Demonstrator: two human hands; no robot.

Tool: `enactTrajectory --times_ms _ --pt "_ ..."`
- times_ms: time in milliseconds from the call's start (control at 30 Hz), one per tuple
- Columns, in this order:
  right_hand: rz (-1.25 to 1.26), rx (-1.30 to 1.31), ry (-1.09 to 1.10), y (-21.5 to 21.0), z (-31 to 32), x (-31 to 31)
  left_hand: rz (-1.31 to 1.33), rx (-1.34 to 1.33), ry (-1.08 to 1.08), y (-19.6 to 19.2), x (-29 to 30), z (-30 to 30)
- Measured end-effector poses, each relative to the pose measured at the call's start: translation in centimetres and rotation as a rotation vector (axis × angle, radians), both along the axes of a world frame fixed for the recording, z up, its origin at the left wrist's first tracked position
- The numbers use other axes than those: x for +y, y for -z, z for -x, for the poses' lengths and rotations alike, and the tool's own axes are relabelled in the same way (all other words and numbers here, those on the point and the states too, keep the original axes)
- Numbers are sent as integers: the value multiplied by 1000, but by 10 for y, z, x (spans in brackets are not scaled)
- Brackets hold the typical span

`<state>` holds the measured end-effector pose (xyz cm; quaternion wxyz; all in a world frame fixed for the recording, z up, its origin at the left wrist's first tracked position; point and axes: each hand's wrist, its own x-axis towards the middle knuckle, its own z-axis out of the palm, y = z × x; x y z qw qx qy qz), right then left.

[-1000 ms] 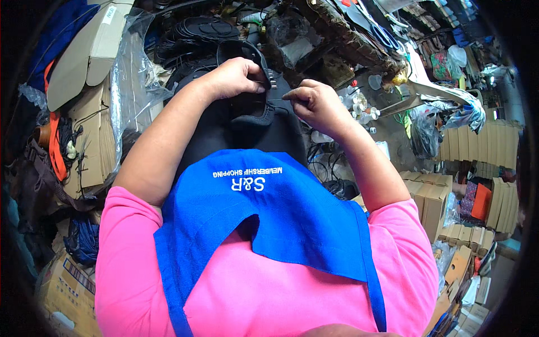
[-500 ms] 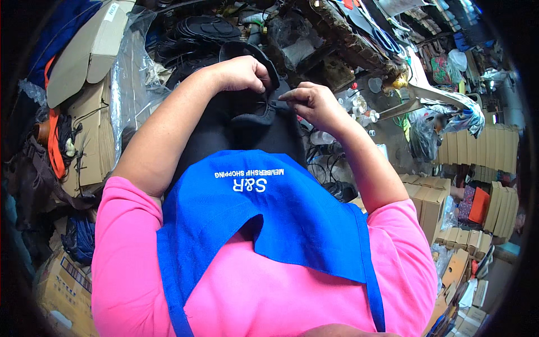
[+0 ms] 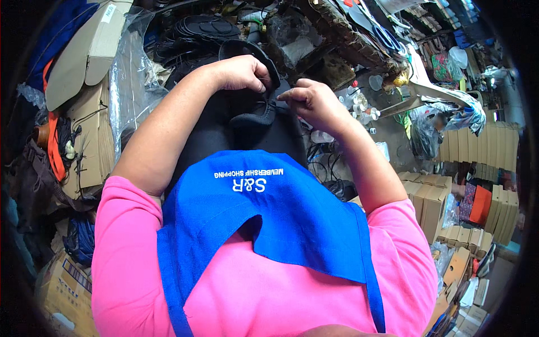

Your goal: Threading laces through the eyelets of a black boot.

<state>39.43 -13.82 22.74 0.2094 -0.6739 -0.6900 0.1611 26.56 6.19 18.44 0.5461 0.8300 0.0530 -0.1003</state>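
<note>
Over my lap, a black shoe-like piece (image 3: 254, 117) with a curved, stiff rim stands between my hands. My left hand (image 3: 242, 74) is closed on it, fingers curled inward and thumb pressed toward them; the black rim rises behind the knuckles. At its right side, my right hand (image 3: 314, 104) is in a pinch, its fingertips close to the black piece. Whatever lies between those fingertips is too small to make out. A blue apron (image 3: 264, 219) covers my front below the hands.
Flat black pieces (image 3: 205, 28) are piled beyond my left hand. Cardboard (image 3: 92, 50) and clear plastic (image 3: 132, 84) stand on the left. To the right are plastic bottles (image 3: 359, 104), a wooden-legged stand (image 3: 401, 108) and rows of brown boxes (image 3: 477, 147).
My right hand has shifted slightly left, with its fingers a little more bent. The left hand and the black piece look almost unchanged.
</note>
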Motion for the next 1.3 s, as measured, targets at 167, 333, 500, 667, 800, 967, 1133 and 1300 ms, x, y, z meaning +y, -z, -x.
enactTrajectory --times_ms 167,333,500,667,800,967,1133,1300 --pt "228 151 -6 3 -13 13 -91 -10 10 -1 -1 -1" --pt "320 419 52 21 -24 9 -68 -40 28 1 0 1" --pt "367 696 5 40 -35 11 -45 -35 52 3 3 0" --pt "278 728 153 42 -12 12 -176 -37 25 0 -1 -2" --pt "76 167 47 22 -7 7 -384 -95 -135 -6 -7 9" --pt "143 168 -2 10 -14 19 -351 -159 -134 -1 -4 10" --pt "245 477 71 31 -16 14 -332 -127 -115 -1 -9 3" --pt "336 451 19 24 -24 17 -354 -207 -131 5 -8 8"
